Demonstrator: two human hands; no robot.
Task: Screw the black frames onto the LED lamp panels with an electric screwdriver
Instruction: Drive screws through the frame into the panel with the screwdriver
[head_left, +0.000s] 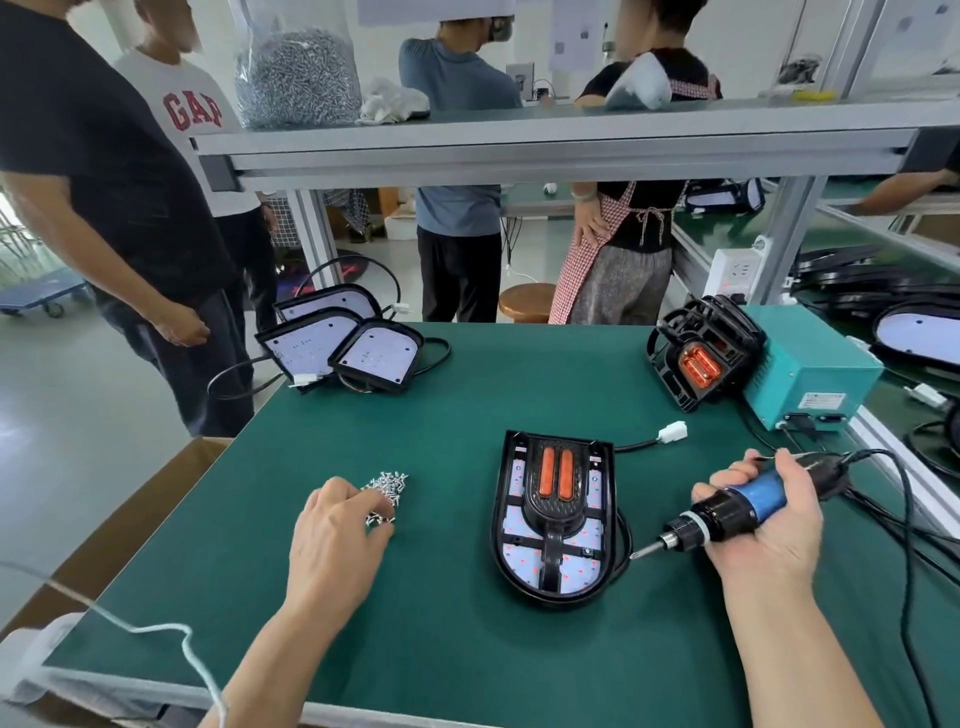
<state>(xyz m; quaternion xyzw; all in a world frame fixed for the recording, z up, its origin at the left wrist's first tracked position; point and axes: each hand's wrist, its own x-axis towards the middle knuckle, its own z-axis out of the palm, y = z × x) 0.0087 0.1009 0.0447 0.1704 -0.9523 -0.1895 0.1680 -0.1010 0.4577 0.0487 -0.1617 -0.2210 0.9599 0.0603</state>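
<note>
One LED lamp panel (522, 564) lay flat near the middle of the green tabletop (415, 623) with a black frame (553, 499) seated on it. No screw heads could be made out in the frame, so fastening on this unit looked not yet begun, or barely so.

The right hand (769, 525) had its grip closed round the electric screwdriver (748, 506), whose bit pointed at the panel's right edge, just beside it but apart from any hole. The left hand (337, 530) was down on the loose screws (387, 486), well to the left of the panel, with its fingertips among them. Whether its grip had a screw pinched could not be told.

Much seemed left. Three bare panels (343, 348) waited at the far left corner without frames (their leads trailing off the edge). Spare frames (701, 348) leaned against a teal box (815, 374) at the far right.

The tabletop was a green mat in an aluminium frame. A shelf (519, 135) above it carried a bag of screws (298, 78), and a cardboard box (130, 519) stood at the left. Several people (457, 156) stood on the pale workshop floor beyond, and more benches ran off to the right.
</note>
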